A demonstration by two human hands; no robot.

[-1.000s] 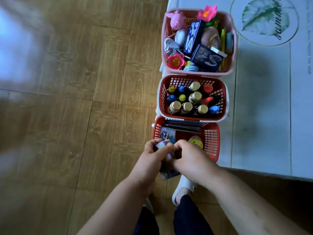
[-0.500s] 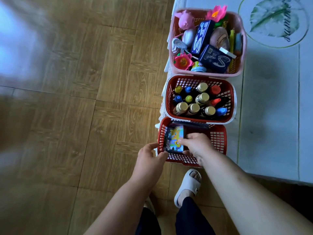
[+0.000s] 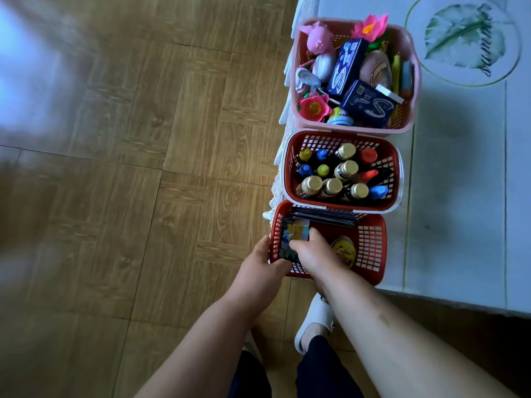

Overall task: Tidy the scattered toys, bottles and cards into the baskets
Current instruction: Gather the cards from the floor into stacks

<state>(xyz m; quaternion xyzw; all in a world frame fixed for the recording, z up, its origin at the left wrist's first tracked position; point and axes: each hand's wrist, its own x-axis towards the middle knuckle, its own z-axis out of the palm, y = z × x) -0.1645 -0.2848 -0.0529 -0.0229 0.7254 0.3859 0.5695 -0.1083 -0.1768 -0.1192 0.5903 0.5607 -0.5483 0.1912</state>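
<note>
At far left, floor (image 3: 143,196): wood-pattern tiles, blurred near the frame edge.
Left hand (image 3: 258,271): grips the near-left corner of the near red basket (image 3: 370,251), thumb over the rim, fingers on the outer wall.
Picture cards (image 3: 294,232): bright stack standing against the basket's left inner wall.
Right hand (image 3: 313,254): inside the same basket, fingers curled onto the picture cards, pinching the stack.
Dark cards (image 3: 324,219): flat bundle along the basket's far wall.
Yellow disc (image 3: 343,248): in the basket, just right of the right hand; print not legible.
Middle red basket (image 3: 339,136): touches the near one; holds upright bottles (image 3: 346,169) with gold, blue, yellow and red caps.
Pink basket (image 3: 415,90): farthest; holds a pink pig toy (image 3: 317,41), flowers, blue boxes (image 3: 347,66).
Counter (image 3: 459,182): white; all three baskets line its left edge.
</note>
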